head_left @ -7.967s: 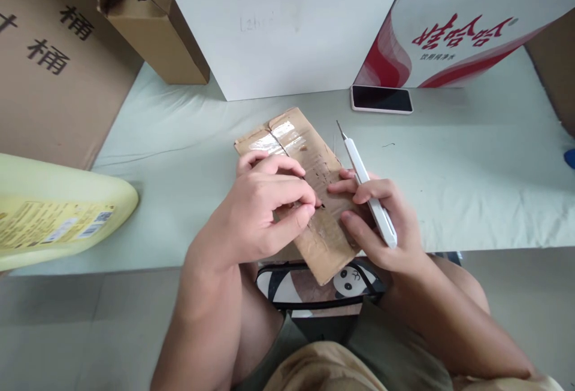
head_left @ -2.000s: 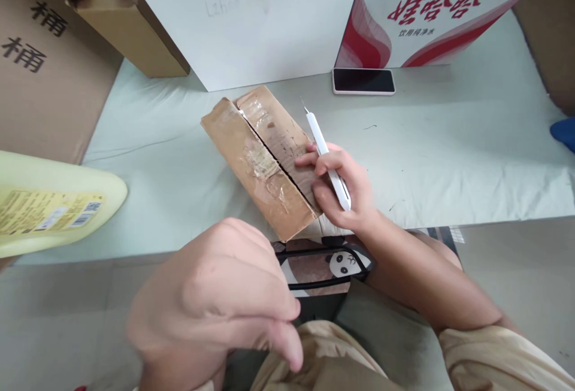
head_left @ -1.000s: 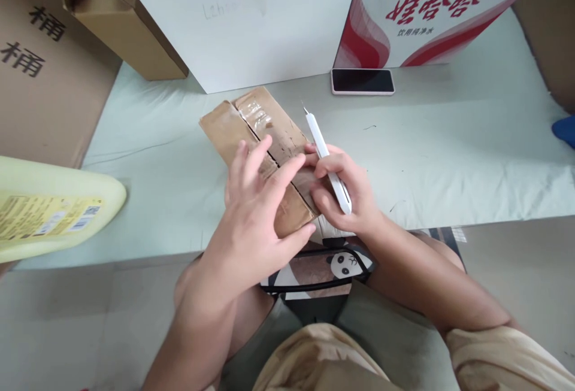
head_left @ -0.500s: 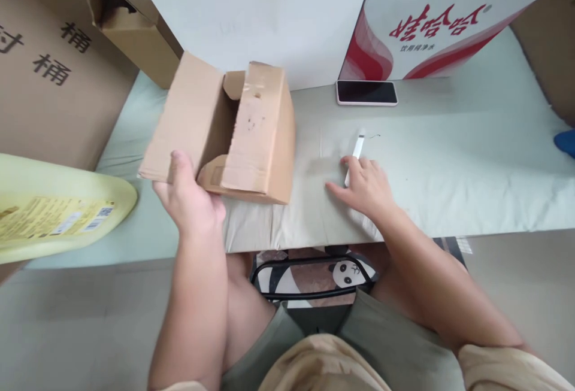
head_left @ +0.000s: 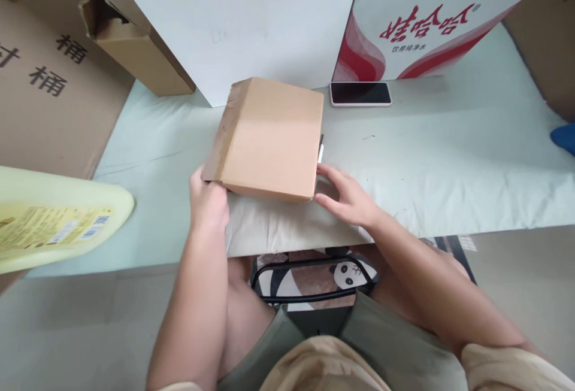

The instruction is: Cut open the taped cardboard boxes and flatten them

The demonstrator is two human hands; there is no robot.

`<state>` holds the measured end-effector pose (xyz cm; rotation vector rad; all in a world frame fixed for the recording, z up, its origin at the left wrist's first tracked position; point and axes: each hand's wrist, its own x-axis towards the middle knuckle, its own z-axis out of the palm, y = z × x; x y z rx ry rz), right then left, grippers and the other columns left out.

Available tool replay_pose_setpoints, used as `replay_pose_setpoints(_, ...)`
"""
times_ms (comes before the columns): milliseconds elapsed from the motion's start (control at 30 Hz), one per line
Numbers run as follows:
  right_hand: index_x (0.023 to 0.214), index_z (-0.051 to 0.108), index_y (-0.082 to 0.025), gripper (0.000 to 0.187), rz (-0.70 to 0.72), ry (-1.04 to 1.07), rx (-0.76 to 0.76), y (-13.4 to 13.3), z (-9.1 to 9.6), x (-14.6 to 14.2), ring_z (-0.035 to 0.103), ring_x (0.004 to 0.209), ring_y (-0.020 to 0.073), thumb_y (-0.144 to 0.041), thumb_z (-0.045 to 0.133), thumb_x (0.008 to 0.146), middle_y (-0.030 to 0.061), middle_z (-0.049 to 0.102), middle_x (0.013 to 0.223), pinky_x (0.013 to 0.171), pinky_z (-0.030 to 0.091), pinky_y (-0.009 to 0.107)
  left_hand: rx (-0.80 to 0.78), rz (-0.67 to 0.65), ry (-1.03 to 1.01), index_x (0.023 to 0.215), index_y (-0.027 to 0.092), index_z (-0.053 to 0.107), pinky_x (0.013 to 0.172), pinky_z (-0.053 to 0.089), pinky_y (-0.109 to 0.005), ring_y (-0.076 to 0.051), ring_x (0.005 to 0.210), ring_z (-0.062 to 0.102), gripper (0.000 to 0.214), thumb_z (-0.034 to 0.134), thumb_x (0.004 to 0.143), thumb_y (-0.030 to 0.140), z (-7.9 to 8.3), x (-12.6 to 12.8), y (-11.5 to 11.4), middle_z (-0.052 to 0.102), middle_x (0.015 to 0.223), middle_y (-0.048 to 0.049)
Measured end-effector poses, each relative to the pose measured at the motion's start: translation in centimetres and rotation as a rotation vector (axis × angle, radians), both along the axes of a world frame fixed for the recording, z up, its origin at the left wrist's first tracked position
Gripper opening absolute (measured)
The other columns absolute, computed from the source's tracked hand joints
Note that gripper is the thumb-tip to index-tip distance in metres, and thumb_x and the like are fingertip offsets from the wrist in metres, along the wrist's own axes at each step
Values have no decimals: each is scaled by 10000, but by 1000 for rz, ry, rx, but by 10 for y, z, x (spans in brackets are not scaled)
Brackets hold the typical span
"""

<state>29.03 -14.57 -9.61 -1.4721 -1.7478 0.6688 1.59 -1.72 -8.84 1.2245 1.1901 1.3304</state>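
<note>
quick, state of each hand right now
Left hand: closed on the cardboard box at its near left corner.
Right hand: open, at the box's right side; contact unclear.

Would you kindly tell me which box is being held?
The tan box at centre: the left hand grips its near-left corner; the other boxes are untouched.

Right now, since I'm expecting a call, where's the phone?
In the head view, the phone lies right of centre on the cloth, in front of the red-printed carton, right of the held brown box.
</note>
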Motion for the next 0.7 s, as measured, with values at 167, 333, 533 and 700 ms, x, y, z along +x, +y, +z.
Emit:
replay_pose_setpoints(167, 1389, 671, -170, 631, 38, -45, -29, 1, -9, -2, 510, 1509, 417, -604, 665, 931, 212, 637, 1511, 1249, 408, 705, -149, -20, -174, 1064, 241, 742, 1230, 517, -414, -268, 1444, 614, 323, 732, 839, 473, 16, 21, -10, 772, 1346, -75)
replay_pose_setpoints(333, 1670, 354, -243, 898, -9, 113, -13, 2, -6, -2, 469, 1561, 371, -606, 693, 921, 197, 481, 1672, 1280, 392, 657, -235, -98, -231, 1199, 291, 735, 1242, 509, -452, -306, 1564, 487, 495, 786, 768, 531, 15, 20, -15, 665, 1536, -43)
replay_pose_setpoints(533, 1664, 296, -219, 1037, -94, 275, -134, 1, -10, -4, 491, 1540, 396, -685, 748, 855, 236, 560, 1581, 1269, 373, 682, -255, -101, -242, 1144, 292, 757, 1226, 525, -478, -347, 1563, 482, 479, 819, 718, 504, 6, 15, -12, 691, 1505, -47)
replay_pose_setpoints(700, 1604, 368, -281, 900, -129, 344, -66, 0, -5, -8, 506, 1528, 357, -683, 723, 881, 180, 606, 1536, 1272, 393, 621, -282, -155, -361, 1207, 268, 762, 1232, 518, -491, -357, 1560, 482, 478, 781, 818, 544, 14, 14, -14, 680, 1523, -40)
